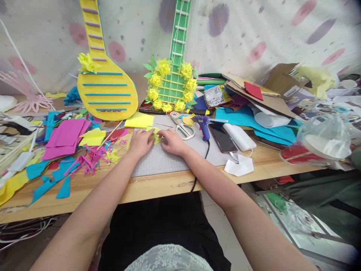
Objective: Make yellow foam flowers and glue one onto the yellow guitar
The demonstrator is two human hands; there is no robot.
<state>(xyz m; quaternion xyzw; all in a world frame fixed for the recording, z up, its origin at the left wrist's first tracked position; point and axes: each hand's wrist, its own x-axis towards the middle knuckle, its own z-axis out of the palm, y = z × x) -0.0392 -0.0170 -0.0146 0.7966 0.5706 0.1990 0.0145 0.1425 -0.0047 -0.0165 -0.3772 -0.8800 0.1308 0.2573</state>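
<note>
A small piece of yellow paper (155, 136) lies between my two hands, just above the grey cutting mat (152, 164). My left hand (140, 143) is closed on its left side, with the fingertips partly covering it. From the other side, my right hand (172, 142) holds its right edge with curled fingers and thumb. Behind my left hand rests a stack of yellow paper (139, 120). White-handled scissors (184, 130) lie just beyond my right hand, and a purple glue gun (203, 126) is to their right.
A yellow paper guitar (108, 87) and a green one with yellow flowers (174, 84) stand against the curtain. Magenta sheets (65, 137) and coloured scraps cover the left side. To the right are a phone (222, 137), a white power bank (239, 136) and a plastic-covered tub (318, 141).
</note>
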